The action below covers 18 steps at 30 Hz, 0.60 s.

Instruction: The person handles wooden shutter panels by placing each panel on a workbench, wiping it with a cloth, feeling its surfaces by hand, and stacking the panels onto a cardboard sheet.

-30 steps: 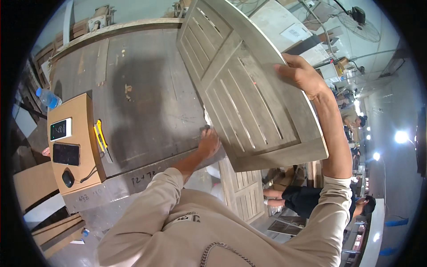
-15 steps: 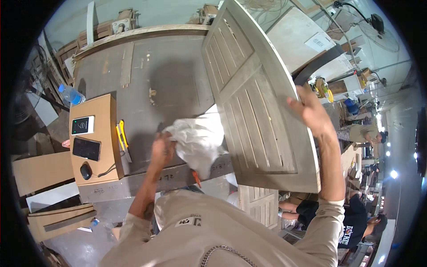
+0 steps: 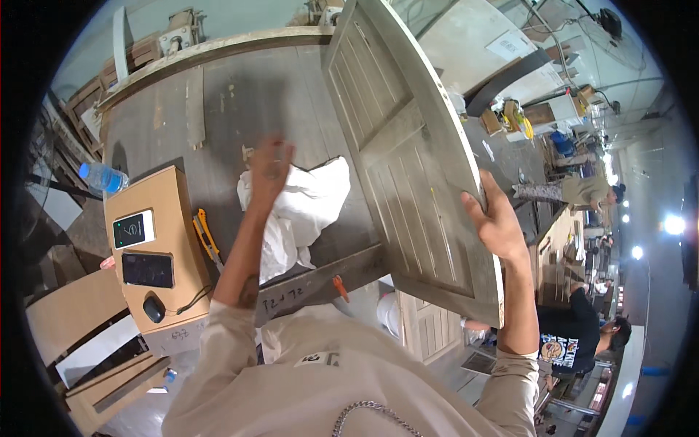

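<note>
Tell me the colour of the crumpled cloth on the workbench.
The cloth is white, best seen in the head view.

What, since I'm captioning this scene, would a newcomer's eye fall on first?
First, the large grey-brown wooden panel just right of centre, its right edge gripped by the right hand. Next, the crumpled white cloth on the workbench, left of the panel, with the blurred left hand at its upper left. Then the yellow cutter beside the cardboard box at left.
</note>
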Tool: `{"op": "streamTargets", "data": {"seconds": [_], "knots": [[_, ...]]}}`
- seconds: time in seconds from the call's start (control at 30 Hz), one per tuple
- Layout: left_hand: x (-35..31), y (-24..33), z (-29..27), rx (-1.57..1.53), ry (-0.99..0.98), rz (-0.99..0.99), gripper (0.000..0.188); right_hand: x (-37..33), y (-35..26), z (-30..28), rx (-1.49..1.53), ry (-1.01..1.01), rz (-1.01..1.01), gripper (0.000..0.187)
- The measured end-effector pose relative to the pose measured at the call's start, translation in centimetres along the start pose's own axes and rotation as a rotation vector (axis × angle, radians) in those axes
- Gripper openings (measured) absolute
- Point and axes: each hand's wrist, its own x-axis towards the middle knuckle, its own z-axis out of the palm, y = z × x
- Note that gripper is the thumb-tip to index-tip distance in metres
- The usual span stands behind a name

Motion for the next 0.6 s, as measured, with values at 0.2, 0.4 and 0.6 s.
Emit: {"op": "streamTargets", "data": {"seconds": [0.2,0.4,0.6], "knots": [[-0.5,-1.1,11.0,0.475,-0.803,-0.33,0.039,0.3,-1.8,1.0,-0.117,0.036,0.084,0.036],[5.4,-6.6,13.5,0.18,-0.922,-0.369,0.038,0.3,-1.6,0.2,-0.131,0.037,0.111,0.038],[11.7,-10.3,15.4,0.095,-0.375,-0.564,0.039,0.5,-1.2,-0.1,-0.148,0.051,0.113,0.039]]}}
